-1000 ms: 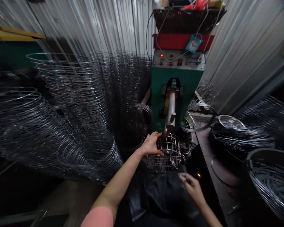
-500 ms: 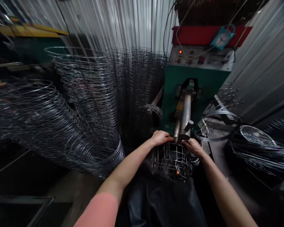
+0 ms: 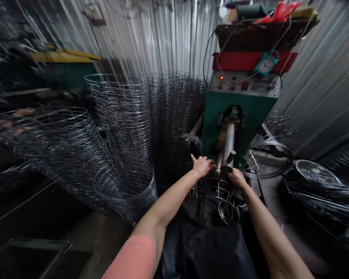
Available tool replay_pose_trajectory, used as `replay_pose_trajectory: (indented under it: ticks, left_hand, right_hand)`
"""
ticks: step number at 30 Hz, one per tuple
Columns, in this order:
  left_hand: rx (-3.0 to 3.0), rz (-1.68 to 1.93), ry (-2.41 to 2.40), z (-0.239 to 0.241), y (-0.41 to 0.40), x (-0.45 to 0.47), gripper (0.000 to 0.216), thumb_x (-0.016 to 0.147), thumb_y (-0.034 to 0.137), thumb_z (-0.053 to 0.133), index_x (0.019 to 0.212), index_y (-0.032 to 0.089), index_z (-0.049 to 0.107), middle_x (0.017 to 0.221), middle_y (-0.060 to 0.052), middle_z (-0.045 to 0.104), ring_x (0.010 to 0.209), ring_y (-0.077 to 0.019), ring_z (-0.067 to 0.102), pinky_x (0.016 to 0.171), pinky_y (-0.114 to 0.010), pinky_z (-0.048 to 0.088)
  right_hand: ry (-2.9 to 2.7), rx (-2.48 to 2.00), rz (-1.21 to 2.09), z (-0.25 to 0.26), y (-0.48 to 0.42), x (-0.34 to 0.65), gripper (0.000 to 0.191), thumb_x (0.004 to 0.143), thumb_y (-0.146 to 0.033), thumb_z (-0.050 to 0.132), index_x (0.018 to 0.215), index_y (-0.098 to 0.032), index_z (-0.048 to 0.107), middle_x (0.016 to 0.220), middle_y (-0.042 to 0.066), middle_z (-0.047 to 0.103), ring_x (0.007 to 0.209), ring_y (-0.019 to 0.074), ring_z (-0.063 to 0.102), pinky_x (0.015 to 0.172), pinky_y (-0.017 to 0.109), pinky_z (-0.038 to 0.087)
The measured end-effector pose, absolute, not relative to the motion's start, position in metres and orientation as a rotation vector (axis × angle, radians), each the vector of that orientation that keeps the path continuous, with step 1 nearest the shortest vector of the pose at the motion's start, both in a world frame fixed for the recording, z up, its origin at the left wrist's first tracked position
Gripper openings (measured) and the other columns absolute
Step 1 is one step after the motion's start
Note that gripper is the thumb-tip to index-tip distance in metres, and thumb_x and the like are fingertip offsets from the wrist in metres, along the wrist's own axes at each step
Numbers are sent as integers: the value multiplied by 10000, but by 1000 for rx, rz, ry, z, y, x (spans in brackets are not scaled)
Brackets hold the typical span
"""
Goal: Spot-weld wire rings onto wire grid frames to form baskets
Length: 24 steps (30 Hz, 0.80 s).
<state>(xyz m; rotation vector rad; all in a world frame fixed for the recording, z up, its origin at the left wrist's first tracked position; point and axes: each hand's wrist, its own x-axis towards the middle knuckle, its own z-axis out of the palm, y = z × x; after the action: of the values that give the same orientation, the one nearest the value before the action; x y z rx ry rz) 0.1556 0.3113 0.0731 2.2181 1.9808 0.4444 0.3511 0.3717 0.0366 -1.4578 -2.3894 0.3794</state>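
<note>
My left hand is beside the tip of the spot welder's lower left rod, its thumb raised and fingers spread apart, with nothing visible in it. On the other side of the metal welding arm, my right hand reaches in close to the arm's end, and its fingertips are hidden behind it. Below both hands, in front of my dark apron, there is a round wire cage with a small ring in it. Its edges are dim and blurred, and whether my right hand touches it is unclear.
The green spot welder stands ahead, with a teal clock hanging on it. Tall stacks of wire rings rise at left, and another person's hand is over a leaning stack. Wire coils lie at right.
My left hand has let go of the wire cage's rim and opened its fingers. The cage looks lower beneath the welding arm. My view has tilted up and turned slightly left.
</note>
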Motion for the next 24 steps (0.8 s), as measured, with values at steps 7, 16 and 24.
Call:
replay_pose_trajectory:
  ticks: [7, 16, 24]
  left_hand:
    - [2423, 373, 1556, 65, 274, 145, 149, 855, 229, 509, 920, 241, 643, 937, -24, 651, 914, -204, 574, 964, -480, 322]
    - [2954, 176, 938, 105, 182, 141, 168, 872, 173, 471, 890, 221, 631, 812, -31, 629, 760, -158, 525, 729, -249, 420]
    - [2540, 614, 1272, 194, 101, 49, 148, 864, 209, 516, 927, 203, 650, 911, -20, 663, 837, -119, 580, 772, -194, 430]
  right_hand:
    - [-2353, -1273, 556, 41, 355, 386, 437, 777, -563, 456, 638, -181, 614, 540, -16, 569, 532, 131, 492, 502, 218, 364]
    - [-2314, -1264, 737, 65, 301, 382, 406, 714, -585, 517, 636, -193, 586, 524, -31, 509, 521, 128, 467, 476, 222, 348]
    - [-2302, -1347, 677, 76, 284, 361, 409, 669, -584, 533, 545, -198, 589, 434, -22, 506, 427, 133, 467, 421, 234, 313]
